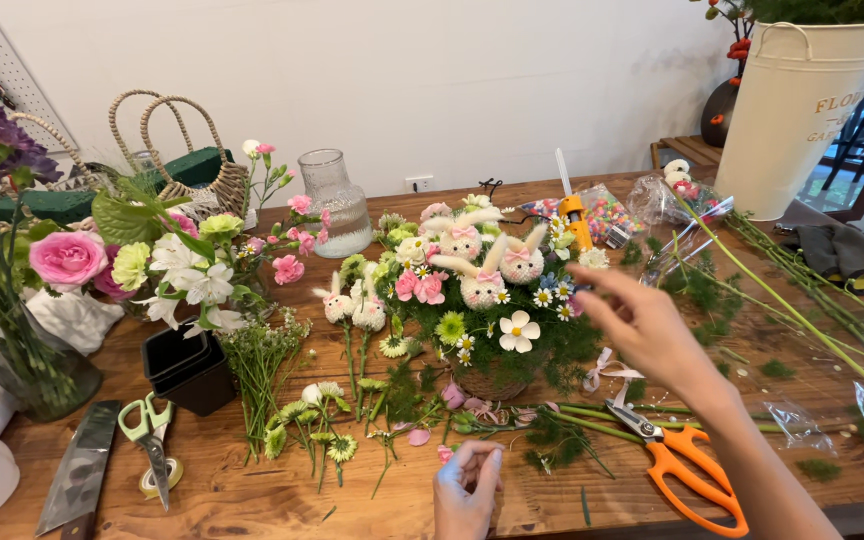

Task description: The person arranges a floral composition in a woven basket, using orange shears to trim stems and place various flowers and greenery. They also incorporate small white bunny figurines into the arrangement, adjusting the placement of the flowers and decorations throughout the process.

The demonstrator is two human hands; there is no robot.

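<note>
My right hand [642,325] hovers with fingers spread beside the right side of a flower arrangement [482,300] in a small basket, with white bunny figures, pink carnations, daisies and green mums. It holds nothing. My left hand [465,485] is at the table's front edge, fingertips pinched together; whether something tiny sits between them I cannot tell. Loose cut stems and green mums [327,425] lie on the wooden table [222,490] just left of that hand.
Orange-handled shears [687,465] lie under my right forearm. Green scissors [150,430], a knife [82,470] and a black pot [192,370] sit at left. A glass vase [337,205], a hot glue gun [576,215], a wicker basket [187,150] and a tall cream bucket [802,100] stand behind.
</note>
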